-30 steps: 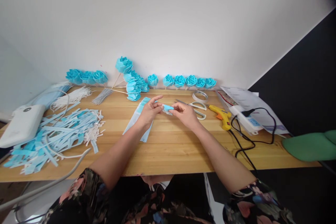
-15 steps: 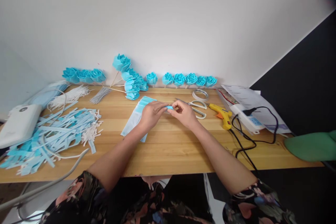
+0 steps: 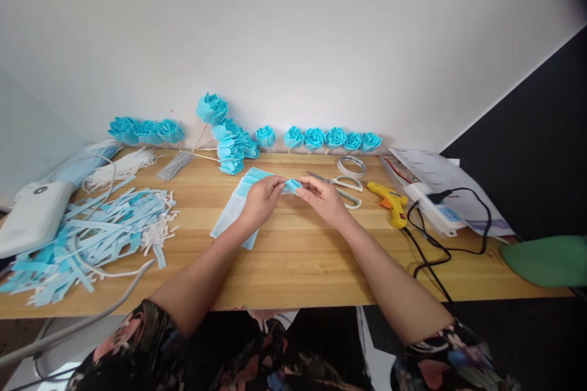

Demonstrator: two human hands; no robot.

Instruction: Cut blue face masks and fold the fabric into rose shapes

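Between my hands, over the middle of the table, is a small folded piece of blue fabric (image 3: 292, 185). My left hand (image 3: 263, 198) pinches its left end with thumb and fingers. My right hand (image 3: 323, 197) grips the right end, thumb in front and fingers behind. Beneath and beside my left hand lie flat blue and white fabric sheets (image 3: 233, 206), partly covered by that hand. A pair of scissors with white handles (image 3: 348, 183) rests just beyond my right hand.
Blue fabric flowers (image 3: 314, 138) line the wall. Cut strips (image 3: 114, 226), grey wires (image 3: 175, 165) and a white device (image 3: 34, 220) lie left. On the right are a tape roll (image 3: 351, 166), a yellow glue gun (image 3: 389, 203), a power strip (image 3: 433, 208) and black cords (image 3: 428, 256).
Both hands have shifted slightly and their fingers have regripped. More of the blue fabric piece now shows between them, turned to a different angle.
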